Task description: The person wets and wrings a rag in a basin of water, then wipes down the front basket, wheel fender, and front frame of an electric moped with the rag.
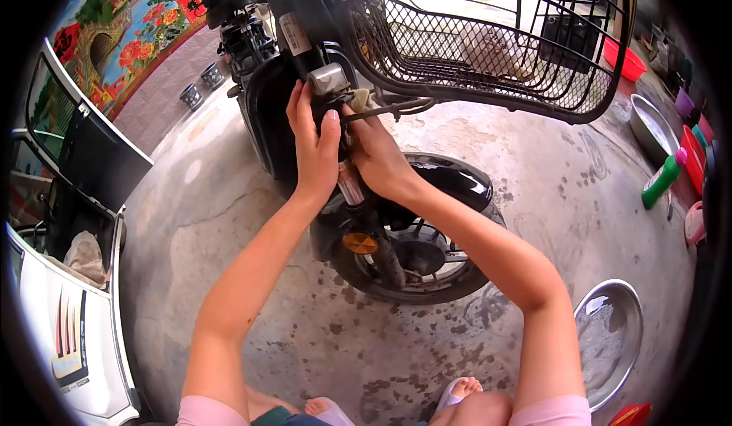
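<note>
A black electric scooter (267,98) stands before me, its front wheel (415,293) turned to the right. My left hand (315,148) rests against the front column, fingers stretched upward beside a silvery metal part (329,79) and thumb raised. Close to it, my right hand (375,152) reaches in below the basket bracket (393,110) with its fingers curled and partly hidden. A crumpled beige cloth (363,101) shows at those fingers, pressed against the column. Below both hands are a shiny fork tube (351,186) and an orange round reflector (360,243).
A black wire basket (488,98) juts out above right. At right are a metal basin (637,327) with water, another basin (654,129), a green bottle (662,178) and a red tub (625,62). A white vehicle with an open door (99,148) stands left. The concrete floor (229,220) has wet spots.
</note>
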The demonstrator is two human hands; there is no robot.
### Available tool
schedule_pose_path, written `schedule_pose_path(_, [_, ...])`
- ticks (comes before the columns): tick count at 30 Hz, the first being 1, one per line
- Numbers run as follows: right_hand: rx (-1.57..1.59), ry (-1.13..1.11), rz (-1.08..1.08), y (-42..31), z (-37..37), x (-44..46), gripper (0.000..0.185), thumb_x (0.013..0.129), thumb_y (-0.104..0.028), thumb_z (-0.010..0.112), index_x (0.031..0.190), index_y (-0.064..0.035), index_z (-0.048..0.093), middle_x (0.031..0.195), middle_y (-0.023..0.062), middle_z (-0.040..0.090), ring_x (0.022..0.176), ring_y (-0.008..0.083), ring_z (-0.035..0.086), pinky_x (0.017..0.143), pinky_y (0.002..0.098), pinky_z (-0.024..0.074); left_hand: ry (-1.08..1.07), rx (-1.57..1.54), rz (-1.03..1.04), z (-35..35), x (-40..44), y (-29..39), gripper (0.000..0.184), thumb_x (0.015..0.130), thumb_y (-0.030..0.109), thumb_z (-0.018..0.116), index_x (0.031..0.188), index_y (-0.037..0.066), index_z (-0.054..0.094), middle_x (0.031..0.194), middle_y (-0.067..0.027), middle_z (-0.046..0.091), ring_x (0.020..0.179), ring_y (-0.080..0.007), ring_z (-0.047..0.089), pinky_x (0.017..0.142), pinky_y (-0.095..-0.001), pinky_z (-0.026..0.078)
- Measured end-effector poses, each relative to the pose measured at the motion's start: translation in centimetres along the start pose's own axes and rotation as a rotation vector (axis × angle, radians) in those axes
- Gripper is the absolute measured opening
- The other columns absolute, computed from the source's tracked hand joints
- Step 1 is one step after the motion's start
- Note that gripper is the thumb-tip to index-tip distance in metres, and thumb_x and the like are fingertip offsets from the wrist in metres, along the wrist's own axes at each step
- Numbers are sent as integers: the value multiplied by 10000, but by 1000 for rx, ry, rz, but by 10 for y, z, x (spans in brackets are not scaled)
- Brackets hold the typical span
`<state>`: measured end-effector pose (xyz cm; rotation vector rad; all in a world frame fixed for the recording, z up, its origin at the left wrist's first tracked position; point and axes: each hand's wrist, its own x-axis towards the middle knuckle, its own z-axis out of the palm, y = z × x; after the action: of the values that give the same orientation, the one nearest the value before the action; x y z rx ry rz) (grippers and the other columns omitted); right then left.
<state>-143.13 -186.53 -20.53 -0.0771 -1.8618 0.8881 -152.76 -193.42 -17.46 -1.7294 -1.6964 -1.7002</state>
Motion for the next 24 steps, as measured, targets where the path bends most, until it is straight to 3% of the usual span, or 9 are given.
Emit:
schedule_pose_path(3, [279,-17,98,-23,-8,-7,457,785,58,389,1239,38,437,1192,178,451,1138,311,432,953,313,340,-20,-207,-177,1,-1,13,541,952,298,372,1377,-8,236,1398,-117,225,1286,-213,265,1053,-312,210])
schedule_pose_path(6, [536,-3,222,-35,-13,-15,398,803,40,412,1193,36,493,1139,131,476,1054,210,477,894,253,362,-27,-65,-61,-3,-3,16,613,957,454,276,1372,4,244,1413,-135,168,1314,-221,210,1060,-326,198])
schedule_pose_path(9, [421,-131,273,-30,-24,-11,389,845,2,418,1230,44,460,1184,84,476,1084,167,465,941,258,338,-67,-119,-58,-9,-2,17,678,941,530,202,1383,17,225,1431,-133,133,1342,-211,150,1077,-330,159])
schedule_pose_path(13, [251,28,267,-44,-19,-30,357,807,23,423,1146,36,530,1036,134,525,909,234,533,805,253,406,-176,-307,-161,-19,-3,18,653,952,498,212,1403,26,183,1453,-97,155,1346,-181,152,1088,-318,120])
schedule_pose_path(15, [281,-26,337,-42,-24,-56,368,806,32,420,1157,31,527,1026,127,527,956,209,532,838,257,400,-231,-408,-202,-24,-2,18,644,958,482,216,1413,30,162,1464,-79,167,1348,-166,152,1094,-312,100])
schedule_pose_path(17, [301,-96,403,-59,-38,-80,374,810,34,419,1171,35,519,1047,121,522,1003,195,523,875,261,390,-294,-225,-162,-42,-22,27,599,950,426,290,1408,57,176,1464,-82,142,1353,-182,140,1093,-360,112])
schedule_pose_path(21, [579,-43,302,-117,-56,-94,380,839,15,426,1214,41,480,1113,99,490,1065,182,486,941,273,349,-377,46,15,-70,-91,50,606,900,350,489,1375,73,234,1438,-105,153,1346,-206,149,1082,-382,161])
schedule_pose_path(23, [650,-131,290,-146,-54,-87,393,849,-23,449,1240,19,463,1102,115,489,1058,197,495,921,282,369,-423,-171,-20,-63,-110,77,552,840,221,610,1290,34,352,1315,-122,356,1243,-219,328,1027,-362,273])
schedule_pose_path(24, [574,-248,268,-151,-52,-85,405,852,-45,466,1254,6,452,1107,128,481,1060,213,500,911,292,381,-452,-231,-201,-69,-112,87,502,840,201,609,1256,28,386,1266,-116,404,1196,-212,379,999,-354,307])
